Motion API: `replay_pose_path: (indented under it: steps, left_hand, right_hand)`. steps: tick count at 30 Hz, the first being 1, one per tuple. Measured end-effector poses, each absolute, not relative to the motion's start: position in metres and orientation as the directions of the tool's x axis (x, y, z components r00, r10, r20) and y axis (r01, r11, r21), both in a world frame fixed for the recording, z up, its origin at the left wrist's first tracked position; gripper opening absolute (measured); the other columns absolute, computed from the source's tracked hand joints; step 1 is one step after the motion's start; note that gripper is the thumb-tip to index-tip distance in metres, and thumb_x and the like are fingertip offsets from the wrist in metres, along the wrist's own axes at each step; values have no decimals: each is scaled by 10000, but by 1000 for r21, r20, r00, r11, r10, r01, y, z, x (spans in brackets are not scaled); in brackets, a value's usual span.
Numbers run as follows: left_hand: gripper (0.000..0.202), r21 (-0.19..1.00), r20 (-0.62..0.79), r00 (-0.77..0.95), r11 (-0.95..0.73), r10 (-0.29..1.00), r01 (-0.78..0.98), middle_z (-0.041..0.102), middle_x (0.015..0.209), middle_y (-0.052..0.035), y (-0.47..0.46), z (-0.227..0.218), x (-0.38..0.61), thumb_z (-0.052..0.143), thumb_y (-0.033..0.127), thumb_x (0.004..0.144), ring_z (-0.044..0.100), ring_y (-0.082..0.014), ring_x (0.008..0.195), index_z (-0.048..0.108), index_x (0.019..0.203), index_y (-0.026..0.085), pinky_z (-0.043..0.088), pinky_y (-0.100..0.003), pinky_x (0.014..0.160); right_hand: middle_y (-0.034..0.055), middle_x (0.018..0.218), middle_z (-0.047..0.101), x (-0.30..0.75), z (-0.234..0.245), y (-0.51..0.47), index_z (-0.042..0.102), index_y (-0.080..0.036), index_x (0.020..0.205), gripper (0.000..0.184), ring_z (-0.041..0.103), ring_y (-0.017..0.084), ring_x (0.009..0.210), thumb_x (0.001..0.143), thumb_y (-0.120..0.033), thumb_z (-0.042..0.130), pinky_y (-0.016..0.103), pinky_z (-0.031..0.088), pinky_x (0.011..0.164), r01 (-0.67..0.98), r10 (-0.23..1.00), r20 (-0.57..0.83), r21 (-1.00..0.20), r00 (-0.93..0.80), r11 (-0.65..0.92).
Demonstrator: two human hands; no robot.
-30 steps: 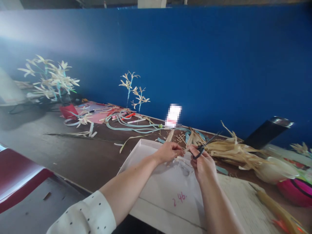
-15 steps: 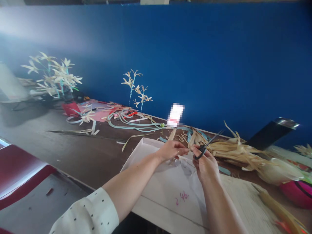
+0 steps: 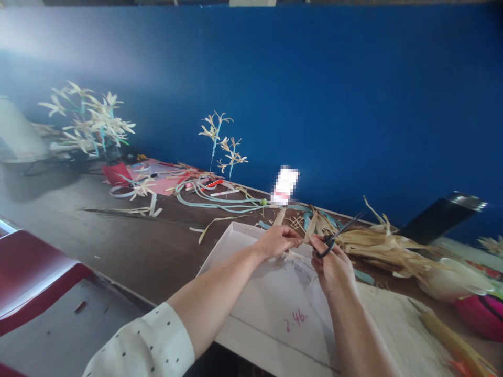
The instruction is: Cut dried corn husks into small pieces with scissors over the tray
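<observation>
Over a shallow white box lid (image 3: 271, 303), my two hands are close together. My left hand (image 3: 277, 242) is closed in a pinch on a small pale piece of dried corn husk (image 3: 305, 239), whose shape is mostly hidden by fingers. My right hand (image 3: 334, 264) has scissors (image 3: 348, 225) hooked in it, the blades pointing up and to the right. Its thumb and forefinger are at the same husk piece. Small pale scraps (image 3: 293, 256) lie in the lid below my hands.
A heap of dried husks (image 3: 377, 243) lies right of my hands, near a black flask (image 3: 436, 217). A lit phone (image 3: 285, 186) leans against the blue wall. Pale blue cords (image 3: 212, 201) and husk flowers (image 3: 98, 120) stand left. A pink object (image 3: 481, 317) sits far right.
The view has shifted slightly, so things sit a little further right. My left fingers have drawn in a little; the scissors stay in my right hand.
</observation>
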State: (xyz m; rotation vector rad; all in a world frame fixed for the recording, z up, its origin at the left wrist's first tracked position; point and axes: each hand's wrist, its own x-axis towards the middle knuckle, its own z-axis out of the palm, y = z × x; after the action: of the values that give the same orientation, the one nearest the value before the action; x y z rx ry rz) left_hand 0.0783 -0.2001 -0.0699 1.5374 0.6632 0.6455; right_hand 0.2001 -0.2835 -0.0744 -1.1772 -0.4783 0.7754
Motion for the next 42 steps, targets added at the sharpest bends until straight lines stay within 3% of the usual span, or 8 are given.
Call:
replay_pose_path:
  steps: [5, 17, 25, 30, 35, 42]
  left_hand:
    - [281, 999, 4, 637, 32, 771, -44, 605, 786, -24, -200, -65, 76, 655, 367, 676, 508, -83, 690, 623, 838, 140, 417, -201, 617]
    - [346, 960, -35, 641, 203, 766, -190, 619, 778, -32, -198, -68, 77, 694, 437, 632, 536, -84, 698, 583, 737, 126, 399, -214, 632]
    - [308, 959, 18, 565, 146, 825, -244, 617, 726, -39, -193, -66, 76, 656, 416, 691, 576, -98, 666, 580, 753, 124, 451, -216, 585]
    - [253, 965, 79, 460, 48, 884, -258, 607, 706, -21, -183, -64, 71, 645, 367, 695, 559, -91, 630, 582, 770, 134, 448, -205, 552]
    - [208, 963, 155, 361, -58, 920, -264, 618, 727, -24, -182, -57, 68, 619, 336, 701, 562, -103, 645, 585, 765, 141, 448, -206, 538]
    - [222, 958, 172, 298, -89, 939, -272, 635, 713, -27, -184, -50, 65, 602, 369, 712, 562, -105, 632, 593, 745, 150, 438, -200, 526]
  right_hand:
    - [-77, 475, 441, 200, -75, -284, 648, -142, 825, 362, 317, 23, 358, 537, -297, 802, 152, 197, 330, -268, 767, -49, -950, 640, 163]
    - [-85, 445, 422, 193, -71, -285, 649, -159, 838, 370, 307, 37, 363, 522, -276, 803, 172, 193, 350, -249, 812, -9, -954, 584, 169]
    - [-38, 553, 518, 196, -77, -286, 649, -153, 826, 328, 314, 29, 407, 566, -301, 781, 161, 184, 356, -247, 883, -76, -968, 464, 46]
    - [63, 721, 646, 194, -79, -290, 669, -133, 849, 378, 362, 41, 414, 669, -464, 695, 172, 204, 357, -113, 927, -129, -989, 352, -95]
    - [95, 692, 653, 189, -75, -294, 687, -103, 810, 470, 389, 61, 410, 690, -556, 643, 186, 217, 361, -3, 970, -146, -989, 195, -148]
    - [84, 651, 643, 187, -70, -297, 705, -114, 824, 517, 405, 80, 422, 673, -602, 626, 213, 255, 375, 179, 973, -155, -966, 171, -185]
